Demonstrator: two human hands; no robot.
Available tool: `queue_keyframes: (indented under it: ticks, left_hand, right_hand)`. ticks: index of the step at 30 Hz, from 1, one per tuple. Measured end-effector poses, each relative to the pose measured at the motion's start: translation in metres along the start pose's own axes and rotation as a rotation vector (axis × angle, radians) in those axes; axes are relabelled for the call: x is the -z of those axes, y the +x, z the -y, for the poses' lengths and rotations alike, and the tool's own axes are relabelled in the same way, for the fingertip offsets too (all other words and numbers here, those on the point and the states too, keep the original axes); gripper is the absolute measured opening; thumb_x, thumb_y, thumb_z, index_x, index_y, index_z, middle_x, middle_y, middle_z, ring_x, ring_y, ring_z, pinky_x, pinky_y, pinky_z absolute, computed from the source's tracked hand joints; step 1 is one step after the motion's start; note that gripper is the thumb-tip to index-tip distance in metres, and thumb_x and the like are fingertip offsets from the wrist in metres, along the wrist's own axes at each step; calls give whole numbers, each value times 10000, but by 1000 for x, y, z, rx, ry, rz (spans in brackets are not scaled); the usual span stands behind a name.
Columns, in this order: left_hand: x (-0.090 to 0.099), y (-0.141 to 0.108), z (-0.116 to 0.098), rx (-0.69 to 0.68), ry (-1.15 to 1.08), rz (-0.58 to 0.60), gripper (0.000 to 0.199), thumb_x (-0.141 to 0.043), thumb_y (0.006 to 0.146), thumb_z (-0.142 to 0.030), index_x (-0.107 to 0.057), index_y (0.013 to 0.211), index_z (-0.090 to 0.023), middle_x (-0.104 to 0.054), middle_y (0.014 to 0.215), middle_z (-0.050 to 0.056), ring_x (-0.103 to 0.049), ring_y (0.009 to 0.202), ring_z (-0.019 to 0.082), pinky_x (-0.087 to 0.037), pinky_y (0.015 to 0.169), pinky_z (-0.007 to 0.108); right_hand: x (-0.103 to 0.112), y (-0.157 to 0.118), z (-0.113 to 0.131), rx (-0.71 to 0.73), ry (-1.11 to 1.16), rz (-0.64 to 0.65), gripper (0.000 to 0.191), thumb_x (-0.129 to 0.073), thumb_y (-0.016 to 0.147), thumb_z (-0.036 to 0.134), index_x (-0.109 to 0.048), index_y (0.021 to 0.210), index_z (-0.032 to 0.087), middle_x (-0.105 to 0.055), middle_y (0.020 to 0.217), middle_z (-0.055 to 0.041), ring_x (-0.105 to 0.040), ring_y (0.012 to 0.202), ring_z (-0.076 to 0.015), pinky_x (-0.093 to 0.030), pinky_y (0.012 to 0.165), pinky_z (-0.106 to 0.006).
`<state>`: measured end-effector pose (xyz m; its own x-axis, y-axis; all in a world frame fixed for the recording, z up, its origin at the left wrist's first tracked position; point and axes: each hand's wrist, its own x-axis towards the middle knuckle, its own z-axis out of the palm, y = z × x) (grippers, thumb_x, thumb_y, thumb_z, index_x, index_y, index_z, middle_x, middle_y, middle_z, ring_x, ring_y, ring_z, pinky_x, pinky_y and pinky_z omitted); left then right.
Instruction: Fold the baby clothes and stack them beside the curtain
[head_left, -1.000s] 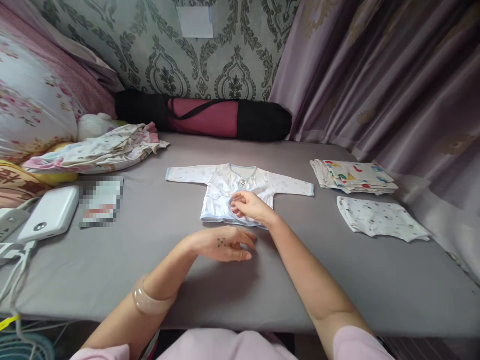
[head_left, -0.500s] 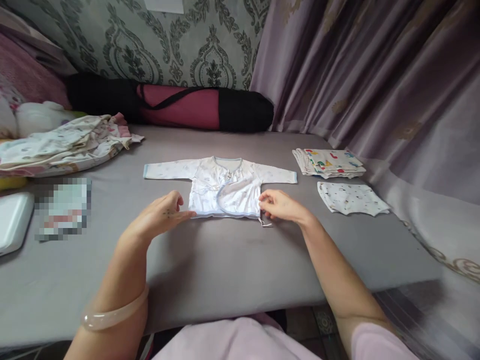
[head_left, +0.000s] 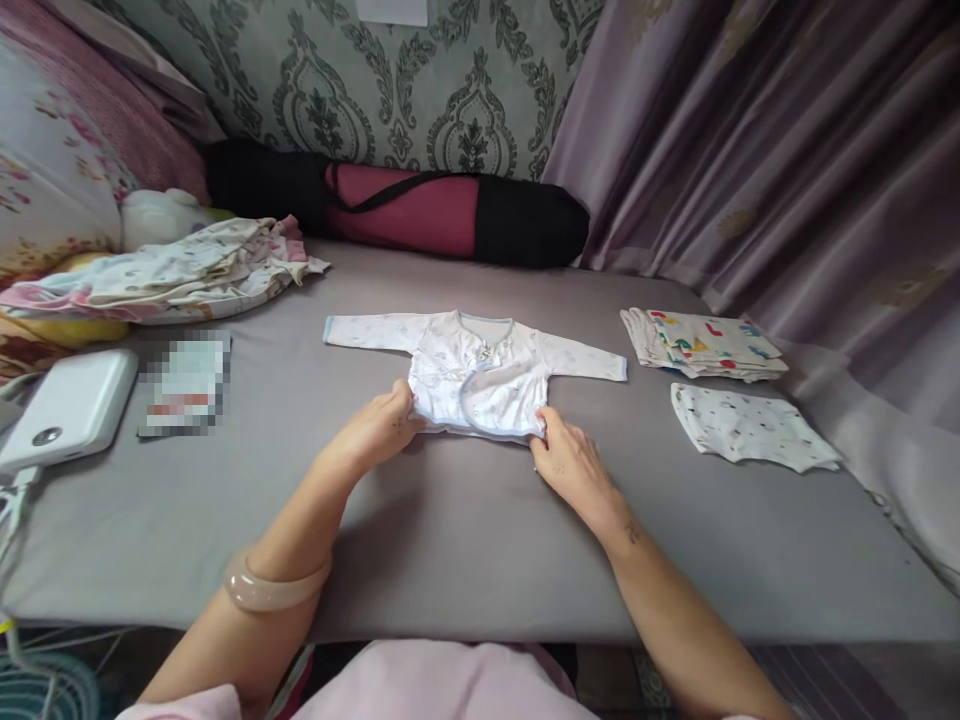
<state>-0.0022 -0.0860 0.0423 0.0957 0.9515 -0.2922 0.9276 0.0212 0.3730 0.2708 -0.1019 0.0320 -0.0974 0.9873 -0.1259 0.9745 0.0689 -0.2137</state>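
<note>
A small white baby shirt (head_left: 480,385) with light-blue trim lies spread face up, its sleeves stretched out to both sides and its neckline away from me. My left hand (head_left: 388,428) pinches the lower left corner of its hem. At the lower right corner, my right hand (head_left: 570,455) grips the hem between thumb and fingers. The hem between the two hands looks slightly lifted. Small ties show at the middle of the chest.
Folded baby clothes (head_left: 709,343) and a folded speckled cloth (head_left: 754,428) lie to the right. On the left are a white power bank (head_left: 79,405) with a cable, a blurred packet (head_left: 187,380) and heaped clothes (head_left: 187,270). A black-and-maroon long bag (head_left: 405,210) lies along the wall.
Both hands have closed on the lower corners of the shirt's hem; before, they were only at its edges. The camera view has turned a little to the left.
</note>
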Motion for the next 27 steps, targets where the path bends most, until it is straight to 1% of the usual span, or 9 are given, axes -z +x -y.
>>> queue_keyframes:
  ticks: [6, 11, 13, 15, 18, 20, 22, 24, 27]
  left_hand:
    - [6, -3, 6, -8, 50, -27, 160, -449, 820, -246, -410, 974, -229, -608, 922, 48, -587, 830, 213, -395, 661, 280]
    - [10, -6, 8, -12, 154, 12, 186, -445, 838, -225, -424, 1022, -220, -623, 952, 58, -593, 838, 217, -393, 668, 289]
    - [10, -9, 6, -2, 196, -15, 208, -457, 848, -224, -431, 1054, -208, -619, 957, 68, -591, 847, 225, -394, 668, 294]
    - [11, -12, 3, -37, 249, -94, 241, -490, 837, -207, -443, 1073, -189, -600, 1003, 94, -579, 898, 237, -398, 683, 299]
    - [12, -13, -2, -226, 336, -179, 213, -451, 822, -95, -487, 1015, -177, -563, 1045, 113, -533, 956, 240, -405, 749, 314]
    - [12, -13, -3, -359, 349, -128, 260, -374, 802, -9, -512, 934, -186, -569, 972, 89, -515, 924, 225, -404, 773, 315]
    - [11, -12, -1, -416, 311, -40, 330, -337, 760, 44, -522, 892, -196, -573, 907, 63, -516, 890, 205, -409, 768, 300]
    - [10, -11, 3, -420, 254, 21, 358, -354, 729, 47, -532, 912, -203, -580, 912, 50, -529, 898, 191, -418, 767, 283]
    - [9, -10, 11, -421, 214, 39, 348, -398, 730, 3, -550, 954, -215, -593, 940, 40, -549, 916, 187, -423, 788, 284]
  right_hand:
    - [5, 0, -10, 31, -27, 36, 408, -459, 901, 164, -469, 1308, 181, -702, 976, -99, -655, 906, -252, -358, 701, -287]
    - [8, -2, -15, 62, -41, 28, 387, -454, 894, 151, -494, 1277, 186, -690, 978, -91, -640, 893, -250, -369, 688, -298]
    - [7, -3, -15, 70, -66, -19, 385, -462, 880, 141, -509, 1259, 192, -671, 1012, -97, -623, 900, -259, -382, 690, -313]
    - [5, -2, -14, 113, -99, -109, 406, -487, 846, 112, -522, 1244, 188, -633, 1078, -115, -592, 951, -271, -404, 730, -330]
    - [5, -1, -14, 302, -97, -216, 455, -481, 811, 32, -530, 1235, 189, -574, 1179, -126, -528, 1034, -271, -418, 843, -353]
    - [5, -1, -14, 458, -44, -195, 465, -435, 814, -21, -550, 1197, 217, -573, 1178, -98, -509, 1035, -246, -415, 878, -347]
    - [5, -1, -16, 567, 13, -130, 463, -398, 817, -54, -580, 1128, 236, -594, 1115, -68, -513, 1013, -217, -413, 878, -333]
    - [5, 0, -18, 607, 62, -69, 449, -397, 804, -65, -601, 1071, 233, -607, 1055, -52, -526, 994, -198, -409, 877, -324]
    - [6, 0, -23, 599, 145, -10, 420, -432, 767, -53, -622, 1025, 217, -623, 1013, -37, -544, 976, -182, -402, 891, -320]
